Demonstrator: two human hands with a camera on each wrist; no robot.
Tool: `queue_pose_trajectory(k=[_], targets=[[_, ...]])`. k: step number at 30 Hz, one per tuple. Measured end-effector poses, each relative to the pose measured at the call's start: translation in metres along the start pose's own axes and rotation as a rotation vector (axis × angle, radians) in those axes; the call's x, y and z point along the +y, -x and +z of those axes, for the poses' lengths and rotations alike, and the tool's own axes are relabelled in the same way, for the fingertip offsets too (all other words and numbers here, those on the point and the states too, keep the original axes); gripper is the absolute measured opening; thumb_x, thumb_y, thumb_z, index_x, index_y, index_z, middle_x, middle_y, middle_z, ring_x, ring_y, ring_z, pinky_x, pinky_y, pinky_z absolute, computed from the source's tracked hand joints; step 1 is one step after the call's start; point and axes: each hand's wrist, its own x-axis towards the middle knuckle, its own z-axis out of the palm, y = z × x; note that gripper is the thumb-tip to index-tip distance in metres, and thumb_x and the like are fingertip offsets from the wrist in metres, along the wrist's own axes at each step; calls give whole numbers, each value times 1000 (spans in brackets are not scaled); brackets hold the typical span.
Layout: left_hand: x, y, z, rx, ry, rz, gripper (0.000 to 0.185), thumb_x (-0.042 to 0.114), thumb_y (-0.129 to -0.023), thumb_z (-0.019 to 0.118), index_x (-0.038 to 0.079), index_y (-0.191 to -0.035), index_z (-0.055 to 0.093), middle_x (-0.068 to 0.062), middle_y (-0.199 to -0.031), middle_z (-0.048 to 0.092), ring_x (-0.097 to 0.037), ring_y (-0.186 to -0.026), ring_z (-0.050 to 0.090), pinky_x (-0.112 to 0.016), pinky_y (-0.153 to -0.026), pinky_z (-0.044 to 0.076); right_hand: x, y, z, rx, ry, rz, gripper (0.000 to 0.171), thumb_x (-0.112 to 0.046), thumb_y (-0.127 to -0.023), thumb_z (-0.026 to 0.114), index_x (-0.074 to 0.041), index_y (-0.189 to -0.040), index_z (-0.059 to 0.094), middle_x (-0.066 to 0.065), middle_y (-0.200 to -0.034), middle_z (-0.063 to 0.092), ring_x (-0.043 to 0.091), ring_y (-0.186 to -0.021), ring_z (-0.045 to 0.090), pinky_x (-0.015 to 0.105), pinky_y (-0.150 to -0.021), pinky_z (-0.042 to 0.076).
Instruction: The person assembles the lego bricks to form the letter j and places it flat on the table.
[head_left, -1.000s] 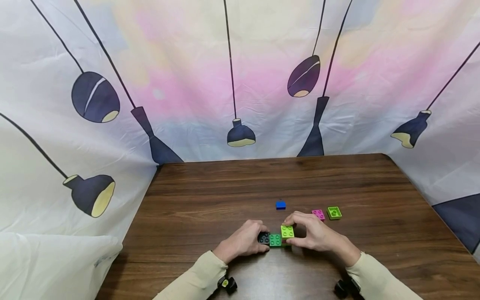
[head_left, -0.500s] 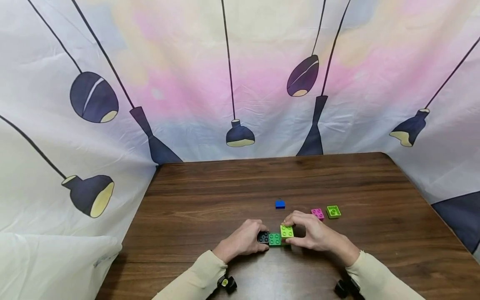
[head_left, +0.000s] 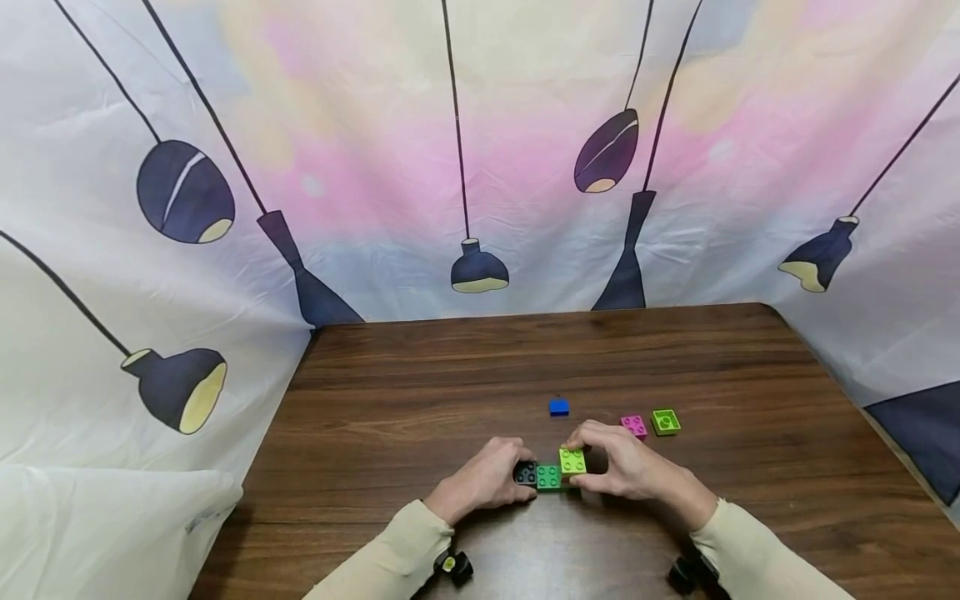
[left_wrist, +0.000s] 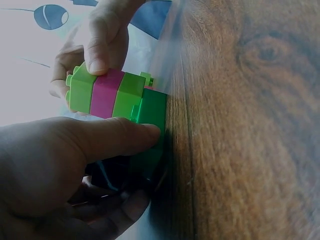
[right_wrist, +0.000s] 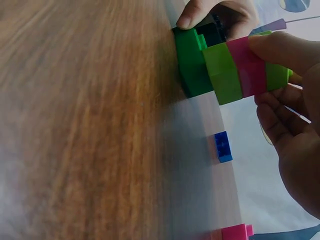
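A long green brick [head_left: 548,477] lies on the table with a black brick [head_left: 525,473] on its left end. My left hand [head_left: 486,475] grips this end, thumb on the near side [left_wrist: 145,134] and fingers on the far side. On the green brick's right end stands a column of a lime brick [right_wrist: 223,72], a pink brick [right_wrist: 246,67] and a top lime brick [head_left: 572,461]. My right hand [head_left: 633,465] pinches the column near its top between thumb and fingers. Studs of the green brick show between the black brick and the column.
Beyond the hands a small blue brick [head_left: 558,407] lies on the brown wooden table [head_left: 420,375]. To its right are a loose pink brick [head_left: 633,426], studs up, and a lime brick [head_left: 665,422] with its hollow side up. A patterned cloth [head_left: 375,208] hangs behind the table.
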Motion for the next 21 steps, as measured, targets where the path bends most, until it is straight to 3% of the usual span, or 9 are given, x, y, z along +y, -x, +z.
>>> queue_pose_trajectory(k=[6, 15, 21], targets=[[0, 0, -1, -11, 12, -6, 31, 32, -71, 77, 16, -97, 68, 10, -81, 55, 0, -68, 47, -12, -58, 39, 5, 3, 1, -14, -1, 52, 35, -23, -73, 76, -21, -103, 59, -11, -102, 59, 5, -92, 57, 31, -74, 50], [-2, 0, 2, 2, 4, 14, 29, 32, -71, 77, 17, -94, 68, 11, -79, 54, 1, -67, 47, -11, -58, 38, 1, 3, -4, -107, 28, 124, 35, -31, -78, 72, -24, -107, 56, -14, -102, 56, 2, -92, 54, 30, -75, 49], [-1, 0, 1, -2, 15, -2, 30, 32, -71, 77, 17, -95, 68, 11, -79, 54, 0, -67, 47, -12, -57, 38, 0, 2, -7, -141, 34, 115, 37, -35, -79, 70, -22, -110, 56, -12, -105, 57, 3, -95, 54, 31, -77, 49]])
